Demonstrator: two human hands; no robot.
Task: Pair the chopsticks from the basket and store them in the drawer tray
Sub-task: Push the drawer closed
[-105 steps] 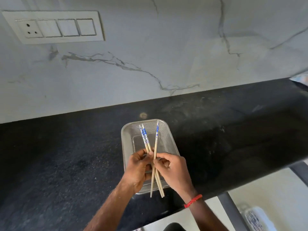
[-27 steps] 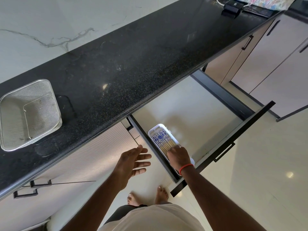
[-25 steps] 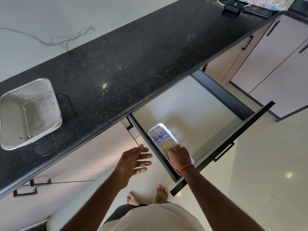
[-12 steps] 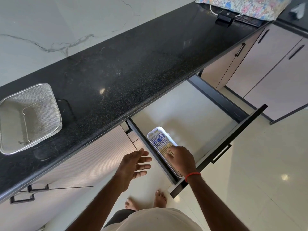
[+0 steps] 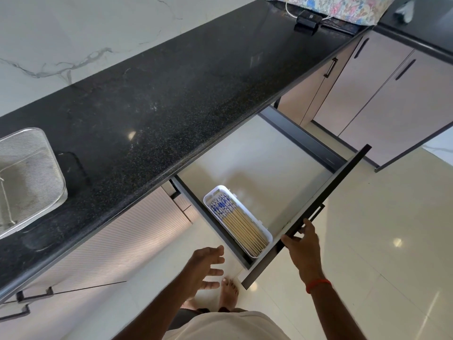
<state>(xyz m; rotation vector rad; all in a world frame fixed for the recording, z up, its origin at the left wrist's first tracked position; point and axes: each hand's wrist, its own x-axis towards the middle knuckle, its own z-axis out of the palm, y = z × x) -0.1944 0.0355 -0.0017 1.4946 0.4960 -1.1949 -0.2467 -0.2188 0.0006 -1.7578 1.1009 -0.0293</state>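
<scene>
A white drawer tray (image 5: 262,228) lies in the near left corner of the open drawer (image 5: 306,141). It holds several bamboo chopsticks (image 5: 239,223) with blue-patterned tops, laid side by side. My right hand (image 5: 301,242) grips the top edge of the dark drawer front (image 5: 326,201), thumb inside and fingers outside. My left hand (image 5: 205,266) hovers open below the counter, left of the drawer, holding nothing. The steel mesh basket (image 5: 52,165) stands on the black countertop (image 5: 171,99) at far left; no chopsticks show in it.
A black device with a white cable (image 5: 307,20) and a floral cloth (image 5: 338,6) sit at the counter's far right. Closed cabinet doors (image 5: 382,94) stand to the right. My bare feet (image 5: 229,290) are on the glossy tiled floor under the drawer.
My right hand has left the chopsticks in the tray and taken hold of the drawer front's edge. The left hand has stayed open below the counter.
</scene>
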